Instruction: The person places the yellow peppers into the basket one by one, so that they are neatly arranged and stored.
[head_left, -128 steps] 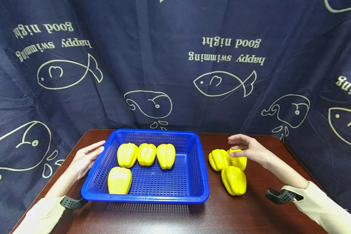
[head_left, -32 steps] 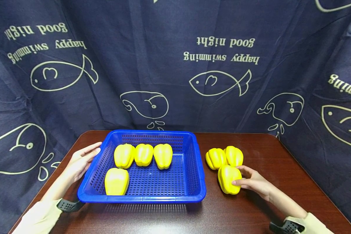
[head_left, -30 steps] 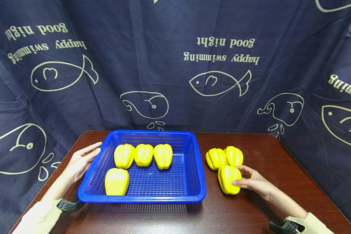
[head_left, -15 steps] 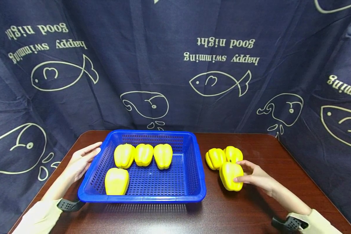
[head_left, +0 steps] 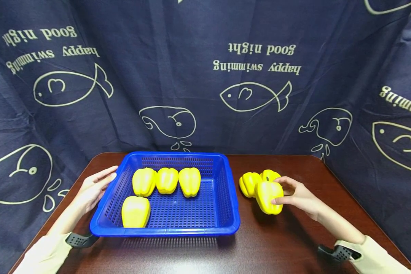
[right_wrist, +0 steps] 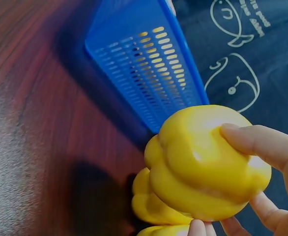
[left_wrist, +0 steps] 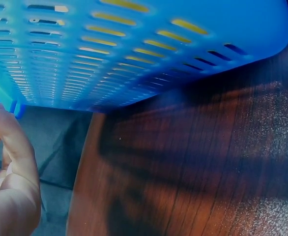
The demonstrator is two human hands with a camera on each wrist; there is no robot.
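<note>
A yellow bell pepper (head_left: 268,197) is in my right hand (head_left: 299,198), which grips it from its right side, lifted off the table. In the right wrist view, the thumb of the right hand (right_wrist: 276,157) lies on top of this bell pepper (right_wrist: 208,160) and fingers reach beneath it. Two more yellow peppers (head_left: 250,183) lie just behind it on the table. My left hand (head_left: 93,189) rests its fingertips at the left rim of a blue plastic basket (head_left: 166,231). Inside the basket are several yellow bell peppers (head_left: 190,182), three in a back row and one at front left.
The basket stands on a dark reddish-brown table (head_left: 150,255). Behind and around the table hangs a dark blue curtain (head_left: 178,68) with fish and whale drawings. The loose peppers lie close to the basket's right side.
My right hand came down from above the loose peppers, took hold of the front one and raised it, moving slightly away from me. The left hand stays at the basket's rim.
</note>
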